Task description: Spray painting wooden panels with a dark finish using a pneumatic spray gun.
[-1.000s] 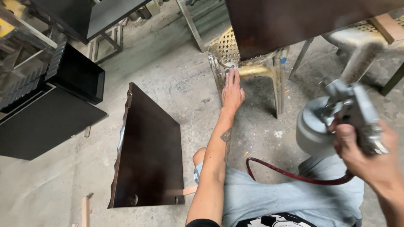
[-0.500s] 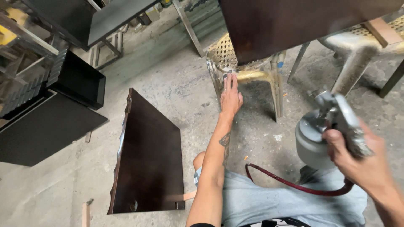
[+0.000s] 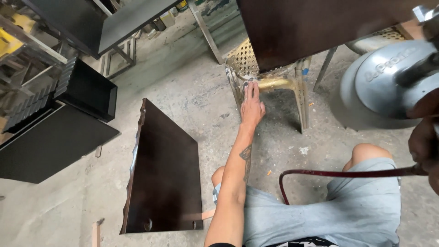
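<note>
My left hand reaches forward, fingers flat and together, touching the paint-stained plastic chair that carries a dark brown wooden panel. My right hand is at the right edge, gripping a metal spray gun with a round grey cup raised close to the camera. A dark red hose runs from the gun across my lap. I am crouched, with grey shorts and a bare knee showing.
A dark brown panel with a wavy edge lies on the concrete floor at my left. Black panels and a black tray rest on racks at the far left. Metal stand legs rise behind the chair.
The spray gun has risen and come much closer to the camera, filling the right edge. My left hand stays on the chair. The view has shifted slightly nearer to the chair.
</note>
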